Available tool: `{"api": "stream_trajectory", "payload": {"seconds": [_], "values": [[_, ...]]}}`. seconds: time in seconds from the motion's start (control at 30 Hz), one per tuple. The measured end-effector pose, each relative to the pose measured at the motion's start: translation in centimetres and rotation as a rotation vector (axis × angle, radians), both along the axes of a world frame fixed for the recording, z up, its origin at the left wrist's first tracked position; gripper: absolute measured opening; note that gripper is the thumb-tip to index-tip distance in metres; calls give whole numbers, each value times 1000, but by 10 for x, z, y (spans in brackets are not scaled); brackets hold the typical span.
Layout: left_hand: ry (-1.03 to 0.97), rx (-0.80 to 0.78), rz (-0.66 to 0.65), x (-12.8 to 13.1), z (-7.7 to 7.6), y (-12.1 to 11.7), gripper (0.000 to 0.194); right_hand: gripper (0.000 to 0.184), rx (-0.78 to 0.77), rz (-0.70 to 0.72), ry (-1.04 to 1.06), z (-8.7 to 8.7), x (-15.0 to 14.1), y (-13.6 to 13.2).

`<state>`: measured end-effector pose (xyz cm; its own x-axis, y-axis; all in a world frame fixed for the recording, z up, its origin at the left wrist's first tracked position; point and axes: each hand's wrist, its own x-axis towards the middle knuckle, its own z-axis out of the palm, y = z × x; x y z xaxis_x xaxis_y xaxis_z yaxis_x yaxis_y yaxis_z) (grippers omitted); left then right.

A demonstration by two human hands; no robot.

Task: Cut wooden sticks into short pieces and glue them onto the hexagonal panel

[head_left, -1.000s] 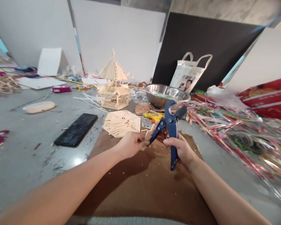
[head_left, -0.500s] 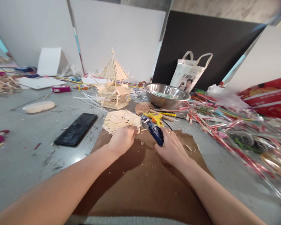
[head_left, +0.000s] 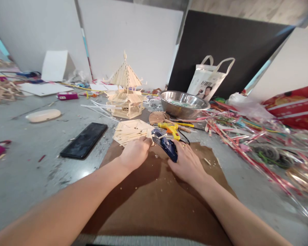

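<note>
Blue cutters are grasped by the right hand, a stick seemingly by the left hand; the tower looks built, the cut unfinished.

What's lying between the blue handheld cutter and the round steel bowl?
In the head view: mainly a yellow plastic glue gun, with a slim yellow-and-black tool beyond it.

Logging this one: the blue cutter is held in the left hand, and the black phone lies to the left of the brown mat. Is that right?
Not quite: the head view shows the blue cutter in the right hand, not the left hand. The black phone does lie to the left of the brown mat.
</note>
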<state>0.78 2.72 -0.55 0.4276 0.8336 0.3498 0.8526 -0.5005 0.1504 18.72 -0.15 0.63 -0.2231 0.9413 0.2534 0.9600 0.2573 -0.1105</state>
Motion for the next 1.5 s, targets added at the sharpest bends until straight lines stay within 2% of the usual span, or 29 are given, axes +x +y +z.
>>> {"api": "stream_trajectory", "payload": {"seconds": [0.67,1.1,1.5], "values": [[-3,11,3,3,-4,-2,21,31,-71,-79,-106,5,3,2],[-18,-45,4,4,-9,0,25,29,-130,-99,-142,8,5,7],[-30,-61,7,6,-11,1,25,27,-119,-91,-165,8,5,10]]}}
